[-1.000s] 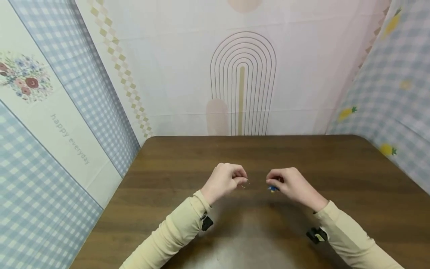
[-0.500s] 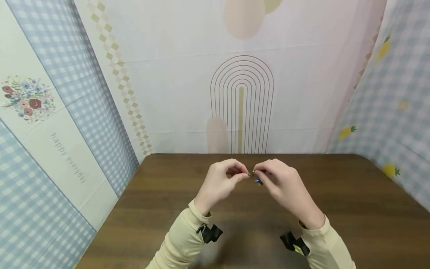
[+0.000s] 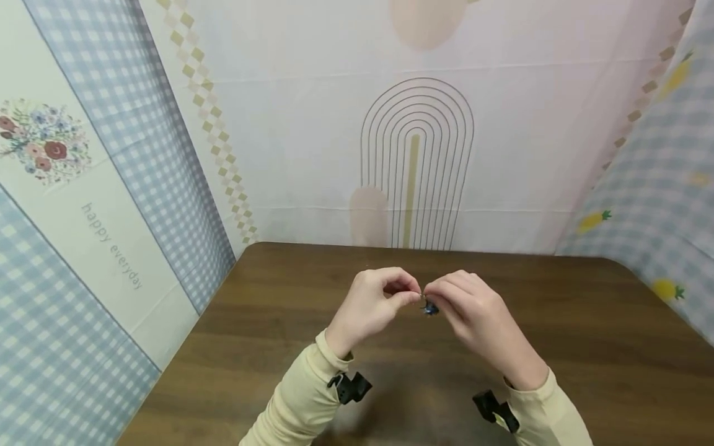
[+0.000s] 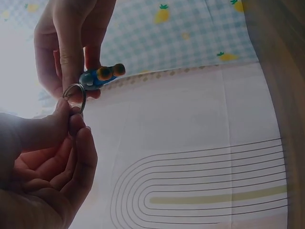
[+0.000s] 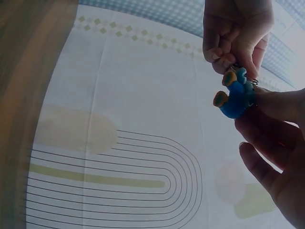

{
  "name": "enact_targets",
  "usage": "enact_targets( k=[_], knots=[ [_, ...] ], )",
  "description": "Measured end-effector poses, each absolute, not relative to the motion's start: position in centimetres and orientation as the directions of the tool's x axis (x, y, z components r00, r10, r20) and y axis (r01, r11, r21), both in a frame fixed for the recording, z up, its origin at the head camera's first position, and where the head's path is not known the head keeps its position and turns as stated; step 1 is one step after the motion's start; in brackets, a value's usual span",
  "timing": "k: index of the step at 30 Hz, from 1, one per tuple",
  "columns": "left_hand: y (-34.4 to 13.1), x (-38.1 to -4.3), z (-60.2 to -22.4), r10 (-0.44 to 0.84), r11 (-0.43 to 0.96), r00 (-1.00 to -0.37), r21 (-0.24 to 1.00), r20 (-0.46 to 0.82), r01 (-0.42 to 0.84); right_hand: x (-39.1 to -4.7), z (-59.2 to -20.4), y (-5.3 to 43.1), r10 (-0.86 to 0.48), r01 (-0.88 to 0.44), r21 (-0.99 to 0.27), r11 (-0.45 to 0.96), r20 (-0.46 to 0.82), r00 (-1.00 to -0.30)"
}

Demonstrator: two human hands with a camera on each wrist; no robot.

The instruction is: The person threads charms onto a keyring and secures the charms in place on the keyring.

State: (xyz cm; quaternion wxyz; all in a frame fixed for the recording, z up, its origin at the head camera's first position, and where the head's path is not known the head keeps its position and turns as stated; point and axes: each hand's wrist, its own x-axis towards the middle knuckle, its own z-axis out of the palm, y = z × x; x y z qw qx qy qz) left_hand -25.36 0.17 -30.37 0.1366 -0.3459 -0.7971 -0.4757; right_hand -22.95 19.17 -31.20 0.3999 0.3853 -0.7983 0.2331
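My left hand [image 3: 362, 313] pinches a metal key ring [image 4: 85, 98] between thumb and fingertips. A small blue figurine charm [image 5: 234, 101] with orange-rimmed feet hangs right beside the ring. My right hand [image 3: 482, 316] pinches the charm near its top, where metal links [image 5: 254, 82] show in the right wrist view. Both sets of fingertips nearly meet above the table. In the head view the charm [image 3: 430, 307] sits just under the right fingertips, partly covered by them. Exactly how the ring and the charm's links join cannot be told.
A brown wood-grain table [image 3: 268, 291] lies below the hands. Behind it hangs a white patterned cloth [image 3: 301, 142], with blue checked cloths at the left [image 3: 150, 161] and right [image 3: 658, 217]. Black wrist cameras [image 3: 352, 388] are strapped over the sleeves.
Both hands have come together from apart and risen a little, bringing the charm up to the ring. Over the last half second they have drawn slightly closer. The head view has shifted.
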Motion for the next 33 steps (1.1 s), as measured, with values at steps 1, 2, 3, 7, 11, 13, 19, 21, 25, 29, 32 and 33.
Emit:
enact_targets(
  k=[1, 2, 3, 7, 11, 13, 19, 21, 25, 29, 32, 33],
  knots=[
    [0.23, -25.37, -30.28, 0.420, 0.310, -0.724, 0.663, 0.547, 0.681, -22.94, -31.17, 19.25, -0.430, -0.801, -0.061, 0.596, 0.818, -0.382],
    [0.29, -25.39, -30.21, 0.419, 0.311, -0.724, 0.663, 0.547, 0.681, -22.95, -31.15, 19.32, -0.430, -0.803, -0.056, 0.594, 0.821, -0.376],
    [0.34, -25.42, -30.14, 0.415, 0.313, -0.729, 0.666, 0.545, 0.677, -22.93, -31.12, 19.40, -0.431, -0.801, -0.053, 0.596, 0.821, -0.375],
    [0.47, -25.64, -30.02, 0.376, 0.287, -0.769, 0.725, 0.516, 0.626, -22.90, -31.13, 19.71, -0.439, -0.800, -0.039, 0.599, 0.819, -0.369],
    [0.50, -25.77, -29.98, 0.376, 0.274, -0.800, 0.768, 0.469, 0.579, -22.89, -31.05, 19.90, -0.422, -0.802, -0.053, 0.596, 0.828, -0.368],
    [0.50, -25.73, -29.93, 0.395, 0.292, -0.798, 0.761, 0.455, 0.579, -22.95, -30.95, 19.92, -0.405, -0.804, -0.063, 0.591, 0.839, -0.363],
    [0.56, -25.52, -29.79, 0.418, 0.326, -0.791, 0.739, 0.446, 0.589, -23.41, -30.85, 19.66, -0.417, -0.814, -0.044, 0.579, 0.842, -0.342],
    [0.61, -25.50, -29.83, 0.418, 0.334, -0.789, 0.732, 0.450, 0.594, -23.53, -30.88, 19.55, -0.436, -0.822, -0.020, 0.570, 0.840, -0.323],
    [0.73, -25.59, -29.96, 0.412, 0.339, -0.785, 0.722, 0.463, 0.604, -23.61, -30.93, 19.51, -0.460, -0.829, 0.006, 0.560, 0.834, -0.304],
    [0.77, -25.62, -29.99, 0.412, 0.345, -0.784, 0.718, 0.464, 0.605, -23.67, -30.91, 19.66, -0.474, -0.834, 0.009, 0.551, 0.826, -0.304],
    [0.79, -25.58, -29.97, 0.417, 0.345, -0.790, 0.726, 0.450, 0.595, -23.80, -30.90, 19.78, -0.487, -0.841, 0.005, 0.541, 0.817, -0.309],
    [0.80, -25.58, -29.97, 0.417, 0.345, -0.792, 0.728, 0.447, 0.592, -23.85, -30.92, 19.81, -0.491, -0.842, 0.003, 0.539, 0.814, -0.311]
  ],
)
